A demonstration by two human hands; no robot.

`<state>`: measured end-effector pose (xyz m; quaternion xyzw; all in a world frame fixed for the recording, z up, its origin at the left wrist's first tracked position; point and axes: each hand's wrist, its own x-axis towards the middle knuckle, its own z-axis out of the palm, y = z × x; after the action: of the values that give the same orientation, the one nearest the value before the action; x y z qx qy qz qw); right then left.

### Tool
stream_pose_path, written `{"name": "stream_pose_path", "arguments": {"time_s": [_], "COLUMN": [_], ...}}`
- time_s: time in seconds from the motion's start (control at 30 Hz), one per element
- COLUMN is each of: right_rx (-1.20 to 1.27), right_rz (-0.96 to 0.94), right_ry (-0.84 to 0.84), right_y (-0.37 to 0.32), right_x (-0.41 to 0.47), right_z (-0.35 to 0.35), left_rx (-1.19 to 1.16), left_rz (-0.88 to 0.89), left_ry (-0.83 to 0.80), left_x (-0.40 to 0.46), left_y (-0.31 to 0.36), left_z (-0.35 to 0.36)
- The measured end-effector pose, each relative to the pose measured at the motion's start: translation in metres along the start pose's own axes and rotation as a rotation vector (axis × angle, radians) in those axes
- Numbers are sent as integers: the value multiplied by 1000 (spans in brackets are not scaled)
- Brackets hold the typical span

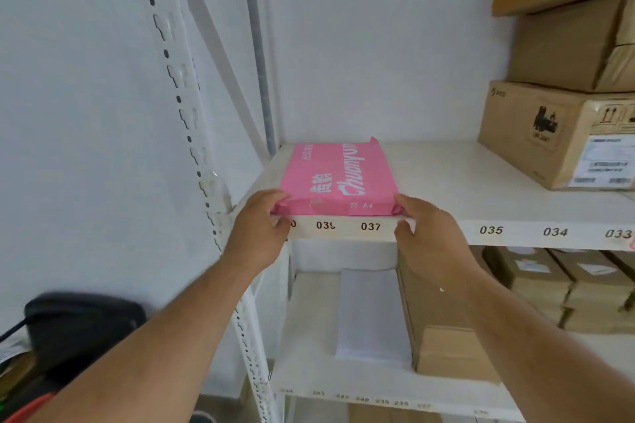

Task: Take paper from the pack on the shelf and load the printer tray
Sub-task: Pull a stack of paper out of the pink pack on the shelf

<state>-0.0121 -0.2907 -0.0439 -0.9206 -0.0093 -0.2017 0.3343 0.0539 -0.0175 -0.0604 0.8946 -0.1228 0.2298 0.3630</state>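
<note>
A pink paper pack [338,178] with white lettering lies flat on the white shelf [446,175], its near end at the shelf's front edge above the numbers 039 and 037. My left hand [257,230] grips the pack's near left corner, fingers curled onto the wrapper. My right hand [426,230] holds the near right corner, thumb on top and fingers under the shelf lip. The far end of the wrapper looks torn open. No printer tray is in view.
Stacked cardboard boxes [563,79] fill the shelf's right side. On the lower shelf lie a white paper stack [372,312] and a brown box [446,336], with more boxes [556,285] to the right. A slotted upright post [192,134] stands left. A dark object [79,323] sits at bottom left.
</note>
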Motion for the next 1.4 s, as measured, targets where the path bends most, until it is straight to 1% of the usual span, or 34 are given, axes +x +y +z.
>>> {"name": "stream_pose_path", "arguments": {"time_s": [0.17,0.27,0.33,0.4,0.47,0.53,0.6,0.67,0.73,0.83,0.93,1.03,1.23,1.3,1.4], "right_rx": [15,-8,-104,-247,-332,-383,-435,-519,-575,-594,-617,-628,-512,-465,-466], "right_rz": [-96,-150,-237,-332,-418,-524,-658,-782,-877,-962,-1037,-1066,-959,-922,-942], "right_ry": [79,139,200,268,322,361,371,330,276,259,247,250,276,281,269], "right_y": [12,18,21,24,28,31,38,46,53,54,54,58,49,48,51], "right_x": [-16,-18,-14,-7,0,5,8,13,19,26,32,38,36,36,35], "right_z": [1,7,10,12,12,11,9,6,1,-5,-9,-11,2,6,5], "left_rx": [14,-7,6,65,143,246,380,503,572,609,554,443,297,282,312], "left_rz": [116,142,161,204,270,380,555,758,914,1013,1001,927,772,760,789], "left_ry": [120,148,134,114,122,154,174,156,135,125,93,46,4,8,48], "left_x": [-11,-15,-13,-12,-9,-6,0,6,13,21,25,25,20,17,15], "left_y": [-7,-13,-17,-20,-22,-26,-30,-37,-42,-43,-38,-37,-42,-41,-36], "left_z": [-5,-9,-10,-11,-16,-22,-28,-31,-34,-41,-42,-38,-34,-34,-35]}}
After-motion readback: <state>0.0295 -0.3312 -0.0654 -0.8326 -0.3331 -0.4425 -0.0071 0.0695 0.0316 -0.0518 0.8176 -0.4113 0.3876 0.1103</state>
